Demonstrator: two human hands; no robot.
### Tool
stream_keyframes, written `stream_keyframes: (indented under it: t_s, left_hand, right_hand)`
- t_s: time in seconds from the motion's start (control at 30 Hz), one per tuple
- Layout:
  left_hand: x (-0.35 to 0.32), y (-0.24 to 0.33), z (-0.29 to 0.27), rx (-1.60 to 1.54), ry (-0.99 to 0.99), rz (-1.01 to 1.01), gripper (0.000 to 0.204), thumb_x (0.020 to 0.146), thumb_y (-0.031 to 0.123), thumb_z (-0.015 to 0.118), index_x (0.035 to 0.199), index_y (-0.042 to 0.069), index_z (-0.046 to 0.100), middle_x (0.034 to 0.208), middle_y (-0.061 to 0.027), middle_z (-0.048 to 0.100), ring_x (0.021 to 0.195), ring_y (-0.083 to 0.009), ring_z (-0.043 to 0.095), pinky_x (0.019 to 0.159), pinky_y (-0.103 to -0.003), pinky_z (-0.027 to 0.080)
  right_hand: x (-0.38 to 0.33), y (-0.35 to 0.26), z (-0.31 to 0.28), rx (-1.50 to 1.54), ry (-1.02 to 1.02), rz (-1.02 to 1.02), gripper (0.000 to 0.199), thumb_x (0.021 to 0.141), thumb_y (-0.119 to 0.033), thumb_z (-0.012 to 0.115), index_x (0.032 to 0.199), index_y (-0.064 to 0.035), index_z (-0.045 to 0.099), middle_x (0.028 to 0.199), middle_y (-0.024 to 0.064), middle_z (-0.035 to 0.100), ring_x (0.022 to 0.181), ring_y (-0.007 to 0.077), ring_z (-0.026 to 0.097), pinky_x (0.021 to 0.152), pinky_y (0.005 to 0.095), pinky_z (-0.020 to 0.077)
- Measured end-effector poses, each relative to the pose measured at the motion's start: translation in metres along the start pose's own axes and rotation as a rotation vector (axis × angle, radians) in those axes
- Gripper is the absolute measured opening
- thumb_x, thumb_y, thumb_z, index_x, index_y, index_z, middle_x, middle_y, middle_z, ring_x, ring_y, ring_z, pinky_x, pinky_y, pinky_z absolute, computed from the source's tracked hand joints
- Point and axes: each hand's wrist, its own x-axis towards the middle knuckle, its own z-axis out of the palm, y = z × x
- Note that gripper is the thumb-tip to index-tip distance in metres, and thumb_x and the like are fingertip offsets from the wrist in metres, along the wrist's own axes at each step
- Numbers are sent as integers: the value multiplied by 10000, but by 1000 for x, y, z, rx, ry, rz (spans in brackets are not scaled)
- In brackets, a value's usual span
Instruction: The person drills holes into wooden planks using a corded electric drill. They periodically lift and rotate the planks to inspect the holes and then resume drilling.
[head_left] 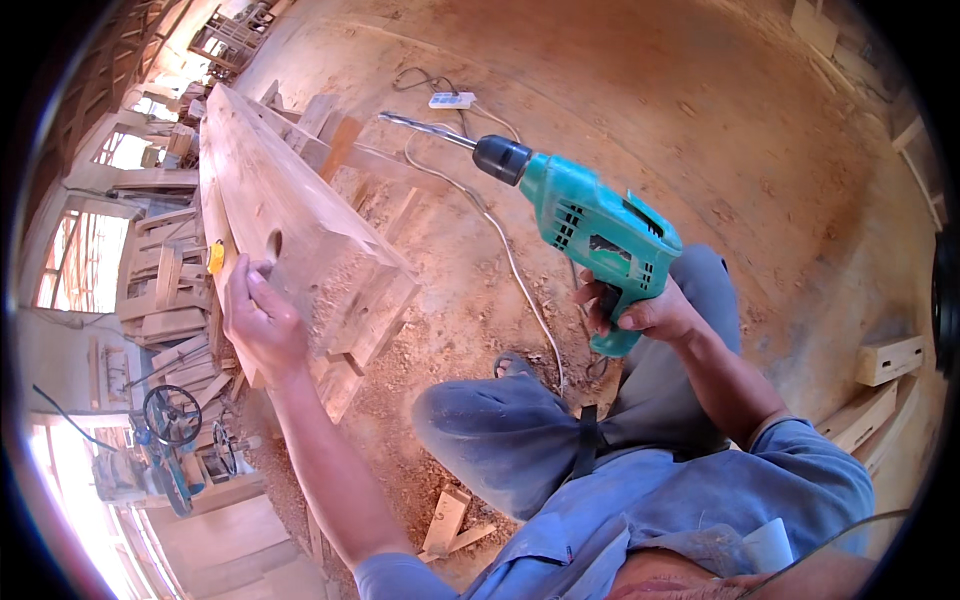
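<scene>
A long thick wooden beam (262,190) runs from the middle left toward the top left, with a drilled oval hole (273,244) in its face. My left hand (262,325) rests on the beam's near end, fingers curled against the wood just below that hole. My right hand (640,312) grips the handle of a teal electric drill (590,225), held up in the air to the right of the beam. Its long bit (425,127) points away to the upper left, clear of the wood.
The drill's white cord (500,240) trails over the sawdust-covered dirt floor to a white power strip (451,100). Wood offcuts lie under the beam and by my knee (500,440). Stacked timber and a wheeled machine (172,415) stand at left; wooden blocks (888,360) at right.
</scene>
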Motion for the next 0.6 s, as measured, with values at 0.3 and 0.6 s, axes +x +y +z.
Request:
stream_keyframes:
  t_s: [0.3,0.6]
  left_hand:
    - [46,-56,47,-11,86,-149,365,1017,270,533,1174,17,745,1045,-201,775,1009,-296,756,837,-384,595]
    - [37,-23,28,-33,-48,-254,322,966,166,563,1168,-32,717,1047,-193,746,993,-344,722,918,-413,552]
  right_hand:
    - [-4,8,-12,-10,7,12,871,638,-176,980,1389,17,583,1206,167,741,824,299,735,695,384,588]
    - [-4,4,-8,6,47,42,878,605,-123,959,1381,28,578,1210,193,732,846,302,737,683,368,600]
